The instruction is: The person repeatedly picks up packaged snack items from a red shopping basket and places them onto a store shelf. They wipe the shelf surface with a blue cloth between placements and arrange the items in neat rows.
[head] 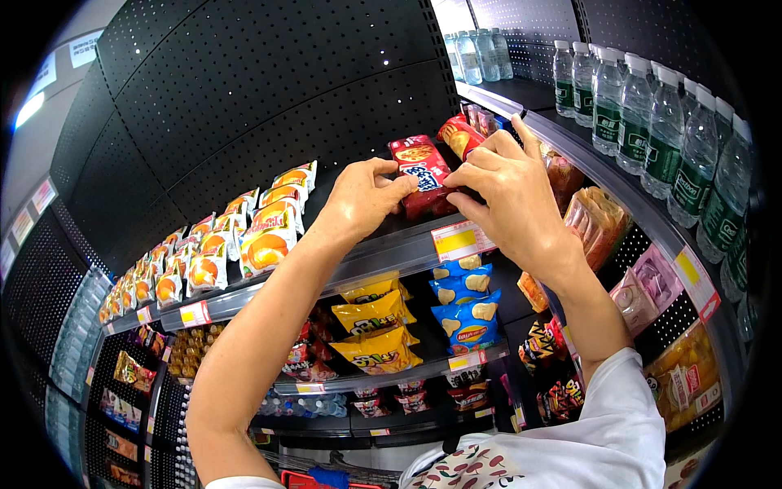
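A red snack package [421, 168] with a picture of food on it lies on the upper black shelf, tilted back, its lower end near the shelf's front edge. My left hand [363, 198] holds its left side, the thumb over the front. At its right side my right hand [510, 195] has thumb and index finger on the lower right edge; its little finger sticks up. Another red and yellow package [461, 136] lies just behind my right hand, partly hidden. Below my fingers a price tag [462, 240] is fixed to the shelf edge.
White and orange bread packets [269, 238] stand in rows at left. Yellow chip bags [379, 342] and blue chip bags [467, 321] fill the shelf beneath. Water bottles [650, 134] line the right shelf. A black perforated panel [275, 79] rises behind. A red basket or cart part [305, 480] shows below.
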Motion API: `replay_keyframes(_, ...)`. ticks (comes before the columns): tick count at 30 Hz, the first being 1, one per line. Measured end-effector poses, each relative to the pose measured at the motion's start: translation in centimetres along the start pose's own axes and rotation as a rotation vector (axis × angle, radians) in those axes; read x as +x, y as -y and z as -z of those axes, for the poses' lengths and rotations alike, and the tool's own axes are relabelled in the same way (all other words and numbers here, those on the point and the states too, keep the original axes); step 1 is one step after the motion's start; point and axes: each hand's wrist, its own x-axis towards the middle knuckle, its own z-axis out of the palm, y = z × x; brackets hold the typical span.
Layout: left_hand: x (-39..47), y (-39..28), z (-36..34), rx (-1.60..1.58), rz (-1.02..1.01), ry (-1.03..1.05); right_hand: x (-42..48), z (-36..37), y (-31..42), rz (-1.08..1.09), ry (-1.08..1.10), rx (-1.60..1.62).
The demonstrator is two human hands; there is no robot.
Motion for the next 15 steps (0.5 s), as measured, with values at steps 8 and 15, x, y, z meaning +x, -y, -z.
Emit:
replay_keyframes(8, -3.2, -0.3, -0.3, 0.007, -0.248, -0.090, -0.1, -0.4, -0.2, 0.007, -0.002, -0.026)
replay_keyframes(15, -5.5, -1.4, -1.1, 0.090, -0.410, -0.050, -0.1, -0.3, 0.1, 0.005, 0.003, -0.037)
